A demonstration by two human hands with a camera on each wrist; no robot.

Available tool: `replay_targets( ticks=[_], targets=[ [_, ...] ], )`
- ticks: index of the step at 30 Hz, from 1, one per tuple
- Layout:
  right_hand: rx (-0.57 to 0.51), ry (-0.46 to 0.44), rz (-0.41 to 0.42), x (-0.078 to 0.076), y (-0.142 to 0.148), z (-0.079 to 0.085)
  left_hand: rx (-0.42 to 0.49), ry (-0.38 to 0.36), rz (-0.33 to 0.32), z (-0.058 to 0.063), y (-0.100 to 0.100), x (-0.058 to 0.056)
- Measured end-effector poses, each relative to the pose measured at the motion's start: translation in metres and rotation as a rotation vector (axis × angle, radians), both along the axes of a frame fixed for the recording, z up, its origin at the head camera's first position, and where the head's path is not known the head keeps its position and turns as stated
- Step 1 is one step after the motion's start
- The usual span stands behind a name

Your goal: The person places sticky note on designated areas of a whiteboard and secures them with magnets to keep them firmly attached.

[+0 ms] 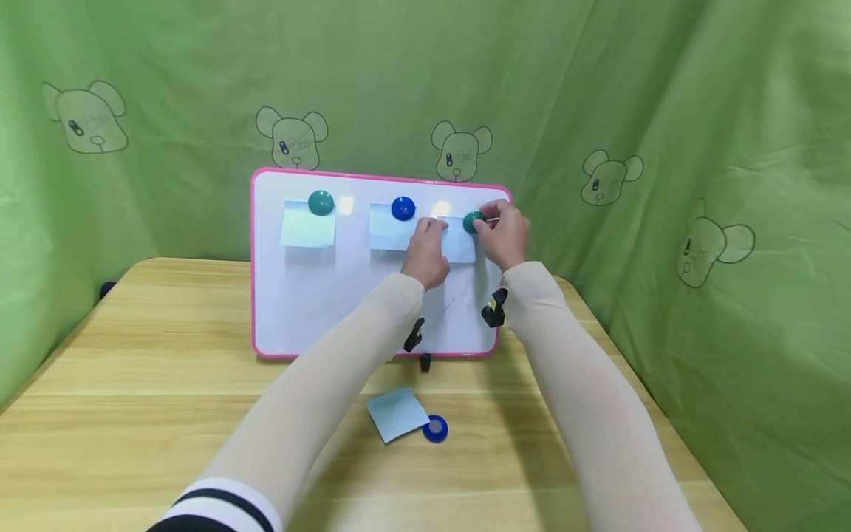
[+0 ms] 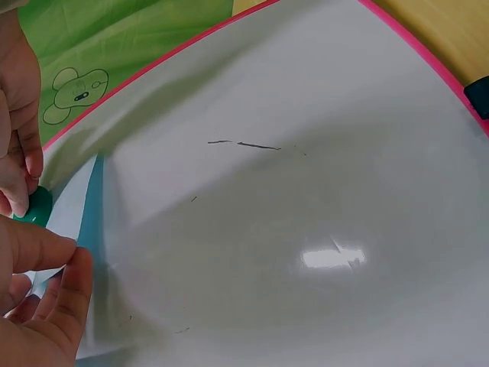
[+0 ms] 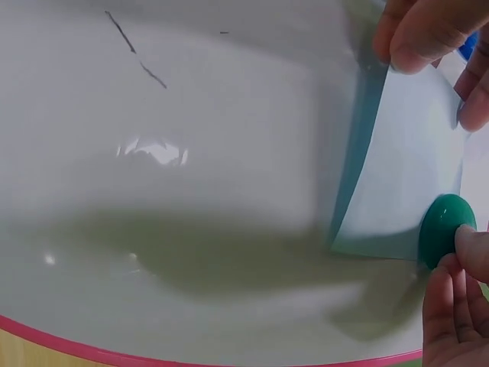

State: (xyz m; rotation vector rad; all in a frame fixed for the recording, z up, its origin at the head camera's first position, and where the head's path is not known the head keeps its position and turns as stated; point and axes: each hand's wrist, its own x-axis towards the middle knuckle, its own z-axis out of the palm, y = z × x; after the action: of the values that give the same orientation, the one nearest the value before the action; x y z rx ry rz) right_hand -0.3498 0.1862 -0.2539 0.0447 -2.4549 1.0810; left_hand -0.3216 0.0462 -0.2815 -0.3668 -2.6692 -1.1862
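In the head view, my right hand (image 1: 507,233) pinches a round green magnet (image 1: 473,222) against the upper right corner of a pale blue sticky note (image 1: 457,244). My left hand (image 1: 428,253) pinches that same note near its left edge. The right wrist view shows the green magnet (image 3: 446,229) between thumb and fingers, over the corner of the note (image 3: 409,160), whose lower edge stands off the whiteboard (image 3: 229,153). From the left wrist, my left hand (image 2: 46,298) hides much of the note, and the magnet (image 2: 37,206) peeks out behind it.
On the pink-framed whiteboard (image 1: 346,310), a green magnet (image 1: 320,202) holds one note (image 1: 308,227) and a blue magnet (image 1: 402,208) another (image 1: 388,233). Nearer on the wooden table (image 1: 166,414) lie a loose note (image 1: 397,414) and an upturned blue magnet (image 1: 436,428). Green curtains (image 1: 764,170) surround the table.
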Motion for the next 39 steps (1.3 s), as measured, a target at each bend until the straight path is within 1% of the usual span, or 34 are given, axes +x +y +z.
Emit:
replay_targets(
  ticks=[3,10,14,18,24,29,33,39],
  targets=[
    [0.025,0.008,0.007,-0.001,-0.001,0.0,-0.003,-0.002,0.001,0.0,0.0,0.0],
    [0.045,0.011,0.007,0.0,-0.001,0.002,-0.007,0.002,-0.004,0.0,0.0,-0.002],
    [0.063,0.019,-0.001,-0.001,0.0,0.0,-0.009,-0.003,-0.008,-0.001,0.0,-0.002],
    [0.071,0.007,0.011,-0.001,0.002,-0.002,-0.007,-0.007,-0.006,-0.001,0.0,-0.003],
    [0.068,0.01,0.021,-0.002,0.003,-0.006,0.014,-0.008,0.005,-0.001,-0.001,-0.004],
    [0.044,0.0,0.025,-0.001,0.004,-0.009,0.027,0.0,0.009,-0.001,-0.003,-0.001],
    [0.023,-0.006,0.025,-0.001,0.006,-0.013,0.034,-0.001,0.003,-0.001,-0.004,0.002],
    [0.024,-0.009,0.025,0.001,0.011,-0.021,0.036,-0.019,-0.006,-0.003,-0.006,0.002]
  ],
)
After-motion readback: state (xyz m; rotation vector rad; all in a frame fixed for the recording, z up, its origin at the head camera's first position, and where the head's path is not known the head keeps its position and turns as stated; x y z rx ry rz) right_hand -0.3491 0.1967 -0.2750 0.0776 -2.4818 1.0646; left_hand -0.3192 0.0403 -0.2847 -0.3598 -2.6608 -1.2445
